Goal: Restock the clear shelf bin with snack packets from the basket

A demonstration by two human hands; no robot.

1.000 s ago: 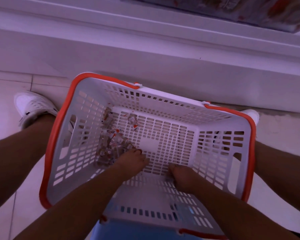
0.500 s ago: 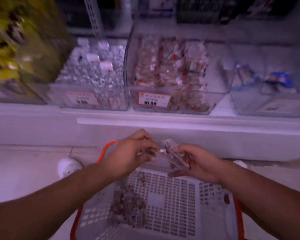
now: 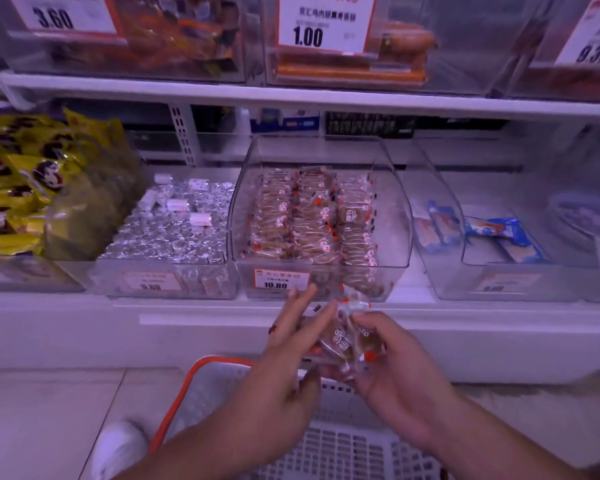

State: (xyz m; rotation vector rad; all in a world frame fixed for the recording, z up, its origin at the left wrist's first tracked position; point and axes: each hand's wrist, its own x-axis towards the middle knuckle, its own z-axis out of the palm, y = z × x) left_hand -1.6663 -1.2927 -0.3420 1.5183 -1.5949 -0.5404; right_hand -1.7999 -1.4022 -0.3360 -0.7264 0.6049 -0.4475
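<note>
A handful of clear snack packets (image 3: pixel 340 342) with brown contents and red-white ends sits between my two hands, above the basket. My right hand (image 3: pixel 388 368) cups them from below and the right. My left hand (image 3: pixel 288 362) presses against their left side, fingers stretched upward. The clear shelf bin (image 3: pixel 394 216) stands on the shelf just beyond, holding three rows of the same packets, with a 10.80 price tag on its front. The white basket with an orange rim (image 3: pixel 187 382) is below my hands; its inside is mostly hidden by my arms.
A bin of silver-wrapped sweets (image 3: pixel 174 230) sits left of the target bin, yellow bags (image 3: pixel 21 188) further left. A clear bin with blue packets (image 3: pixel 492 233) is to the right. An upper shelf (image 3: pixel 291 95) with price tags hangs overhead. My white shoe (image 3: pixel 118 445) shows at the basket's left.
My hands went from reaching into the basket to lifting a bunch of packets up in front of the shelf. The view tilted up from the basket to the shelf bins.
</note>
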